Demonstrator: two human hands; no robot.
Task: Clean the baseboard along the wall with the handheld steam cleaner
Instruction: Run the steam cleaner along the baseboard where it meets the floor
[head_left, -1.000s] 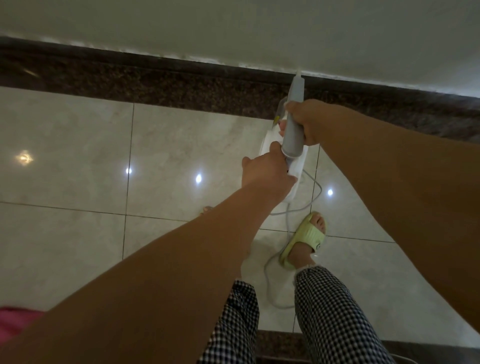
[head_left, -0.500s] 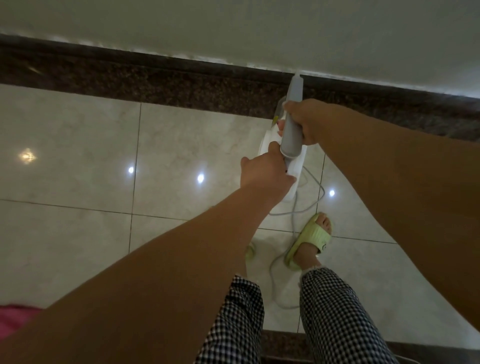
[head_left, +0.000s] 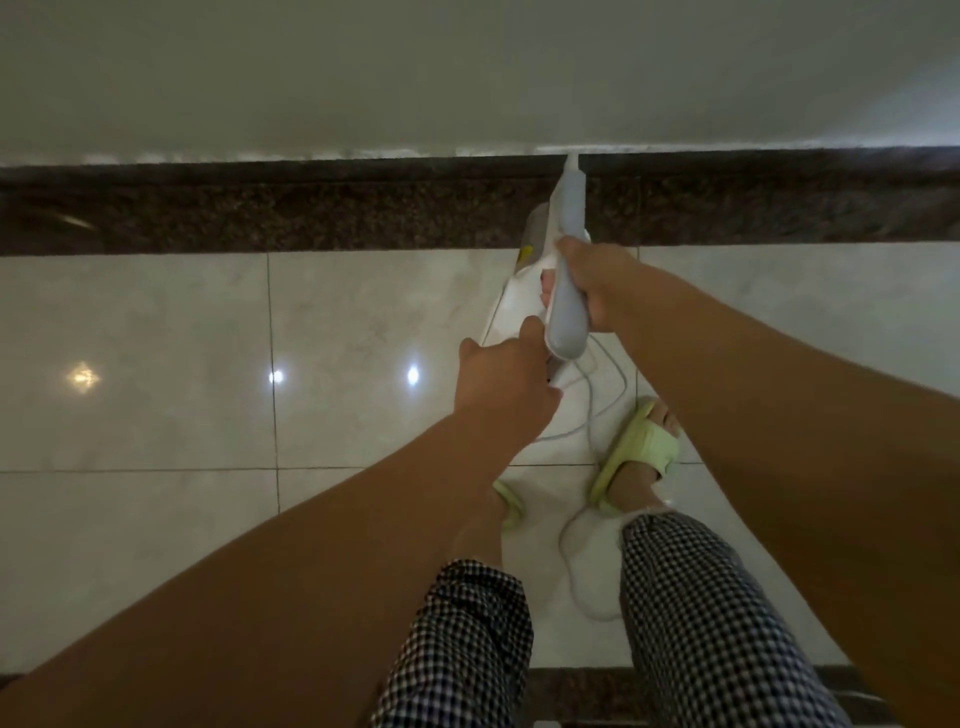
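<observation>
**A:** While the nozzle tip sits right at the top edge of the dark speckled baseboard (head_left: 311, 208), where's the rest of the steam cleaner (head_left: 569, 280)?

**B:** Angled up off the floor, held out in front. The right hand (head_left: 597, 283) is wrapped round the grey handle, and the left hand (head_left: 501, 382) grips the white body at its rear end, fingers curled.

**A:** And around it?

**B:** A white cord (head_left: 584, 545) loops across the glossy floor tiles (head_left: 156, 364) between two green slippers (head_left: 641, 452), with checked trousers (head_left: 701, 623) below.
</observation>
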